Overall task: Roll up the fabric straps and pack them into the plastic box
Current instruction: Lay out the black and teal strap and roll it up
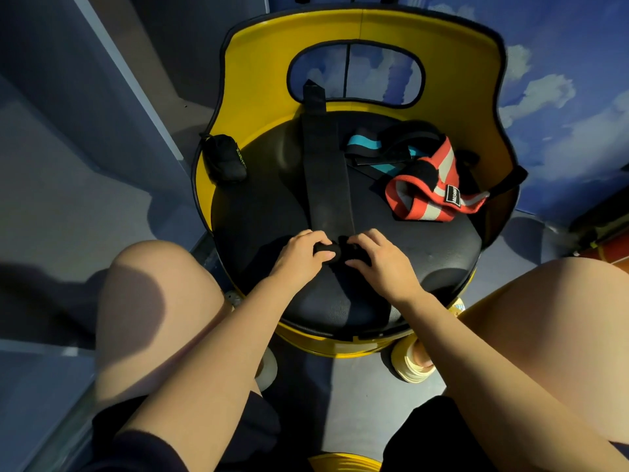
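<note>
Head view: black round seat cushion (425, 253) of a yellow chair (258, 56) serves as the work surface; the yellow backrest wall curves around the far side and both flanks, with an oval cut-out at top centre; near edge of the cushion open toward the person's knees; bare cushion left of centre and at near right gives free room; far right crowded.

Black fabric strap (325, 165) lies flat down the middle of the cushion, long axis running from the backrest toward the person; far end climbs the base of the backrest just under the cut-out; near end is wound into a small tight roll, roll axis lying left to right, across the strap.

Left hand (303, 255) curled over the left end of the roll, thumb under, fingers on top; right hand (377, 257) curled the same way over the right end; both pinch the roll, hands close together, almost touching.

Red and white striped strap (432, 189) loose in a heap at far right; black and teal strap (371, 148) partly under it; small black pouch (226, 158) against the left wall, well apart from the hands.
</note>
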Motion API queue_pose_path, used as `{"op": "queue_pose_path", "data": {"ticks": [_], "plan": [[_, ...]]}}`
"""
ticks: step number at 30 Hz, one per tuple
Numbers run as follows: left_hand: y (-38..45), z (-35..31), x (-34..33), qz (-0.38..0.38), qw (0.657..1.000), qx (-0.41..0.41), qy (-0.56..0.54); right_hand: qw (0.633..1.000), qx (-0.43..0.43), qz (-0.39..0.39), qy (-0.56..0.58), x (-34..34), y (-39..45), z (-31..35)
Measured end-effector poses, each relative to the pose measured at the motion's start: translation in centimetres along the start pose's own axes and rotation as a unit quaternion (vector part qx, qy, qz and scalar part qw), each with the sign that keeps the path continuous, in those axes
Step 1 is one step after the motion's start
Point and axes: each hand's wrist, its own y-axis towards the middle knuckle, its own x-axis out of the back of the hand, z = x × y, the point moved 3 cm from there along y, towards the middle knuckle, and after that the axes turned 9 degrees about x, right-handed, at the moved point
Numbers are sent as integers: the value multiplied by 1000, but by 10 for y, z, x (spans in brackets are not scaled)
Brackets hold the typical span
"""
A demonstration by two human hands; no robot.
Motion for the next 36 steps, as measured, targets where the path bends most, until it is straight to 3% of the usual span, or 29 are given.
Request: {"op": "queue_pose_path", "data": {"ticks": [4, 8, 16, 19, 25, 36], "plan": [[10, 4, 1, 17, 996, 40, -76, 998, 38, 16, -36, -5, -2, -1], [11, 4, 0, -8, 994, 45, -96, 999, 46, 23, -2, -4, 8, -4], [-5, -1, -5, -54, 997, -5, 60, 995, 7, 74, 67, 2, 22, -7], [-13, -2, -6, -89, 990, 11, 109, 991, -4, 113, 71, 4, 23, -5], [-16, 4, -5, -49, 995, 70, -54, 983, -25, 151, 97, 8, 19, -3], [-16, 7, -6, -23, 995, 56, -78, 975, -102, 112, 162, 2, 12, -8]]}}
